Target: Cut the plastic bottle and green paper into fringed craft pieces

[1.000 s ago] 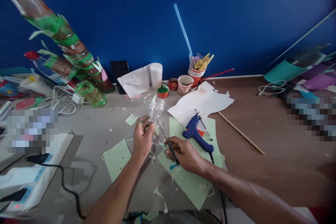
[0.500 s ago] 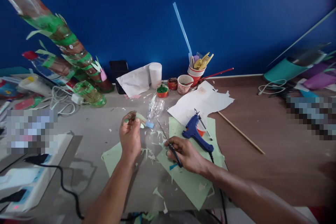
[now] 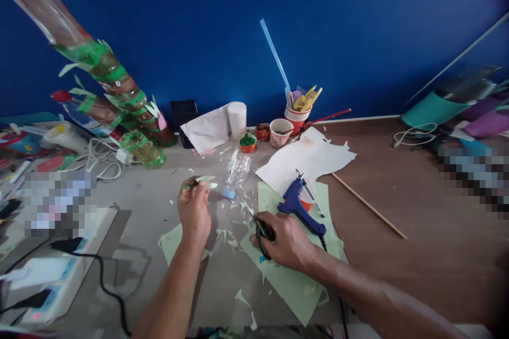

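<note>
My left hand (image 3: pixel 194 214), raised over the grey part of the desk, pinches a small pale green paper cutout (image 3: pixel 207 181) with pointed ends between thumb and fingers. Its fingertips carry green stains. In my right hand (image 3: pixel 288 235) is a pair of scissors (image 3: pixel 261 238) with black handles, its blades pointing away and to the left, apart from the cutout. Under the right hand lies a sheet of pale green paper (image 3: pixel 296 296). A blue block (image 3: pixel 229 193) and a clear plastic bottle piece (image 3: pixel 238 169) stand just beyond the scissor tips. Paper scraps (image 3: pixel 225 235) litter the desk between the hands.
A blue glue gun (image 3: pixel 300 206) rests on the green sheet, its cord running toward me. Behind are paint cups (image 3: pixel 247 143) and a cup of plastic cutlery (image 3: pixel 298 116). A painted bottle trunk (image 3: pixel 119 82) leans at left, near a power strip (image 3: pixel 85 254). A wooden stick (image 3: pixel 369 206) lies right.
In my left hand the cutout has turned, and its pointed ends show more clearly. The scissors in my right hand have rotated, showing more of the handles. The whole view has shifted slightly.
</note>
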Available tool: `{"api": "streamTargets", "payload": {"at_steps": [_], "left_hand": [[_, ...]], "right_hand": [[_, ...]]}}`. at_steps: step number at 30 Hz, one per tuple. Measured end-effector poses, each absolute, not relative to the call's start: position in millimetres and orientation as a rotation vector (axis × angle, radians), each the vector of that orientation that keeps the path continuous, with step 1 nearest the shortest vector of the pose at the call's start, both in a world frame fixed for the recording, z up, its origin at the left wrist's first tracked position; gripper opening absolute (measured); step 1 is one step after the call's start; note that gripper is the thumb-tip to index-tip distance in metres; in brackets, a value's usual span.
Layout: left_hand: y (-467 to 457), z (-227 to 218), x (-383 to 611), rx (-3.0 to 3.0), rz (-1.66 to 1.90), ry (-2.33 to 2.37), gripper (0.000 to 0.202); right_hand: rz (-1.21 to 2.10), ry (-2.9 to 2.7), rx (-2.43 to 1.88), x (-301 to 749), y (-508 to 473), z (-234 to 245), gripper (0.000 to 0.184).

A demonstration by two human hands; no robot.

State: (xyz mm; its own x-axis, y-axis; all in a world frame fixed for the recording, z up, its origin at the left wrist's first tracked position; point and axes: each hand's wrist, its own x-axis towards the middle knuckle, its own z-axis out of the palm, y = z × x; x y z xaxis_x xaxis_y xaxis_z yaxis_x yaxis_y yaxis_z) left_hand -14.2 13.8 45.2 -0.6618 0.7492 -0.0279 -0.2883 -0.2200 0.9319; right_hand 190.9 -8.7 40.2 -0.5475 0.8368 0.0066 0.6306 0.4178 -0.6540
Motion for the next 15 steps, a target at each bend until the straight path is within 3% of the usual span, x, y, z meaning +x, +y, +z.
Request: {"api": "streamTargets", "payload": {"at_steps": [6, 15], "left_hand": [[13.9, 53.0, -11.5, 0.639, 1.981, 1.363, 0.015], [9.7, 72.7, -27.5, 0.770, 1.870, 1.463, 0.022]], "right_hand": [[0.612, -2.511, -1.172, 190.1, -10.7, 38.4, 0.032], [0.538, -2.569, -1.068, 193.2, -13.3, 40.5, 0.045]]}}
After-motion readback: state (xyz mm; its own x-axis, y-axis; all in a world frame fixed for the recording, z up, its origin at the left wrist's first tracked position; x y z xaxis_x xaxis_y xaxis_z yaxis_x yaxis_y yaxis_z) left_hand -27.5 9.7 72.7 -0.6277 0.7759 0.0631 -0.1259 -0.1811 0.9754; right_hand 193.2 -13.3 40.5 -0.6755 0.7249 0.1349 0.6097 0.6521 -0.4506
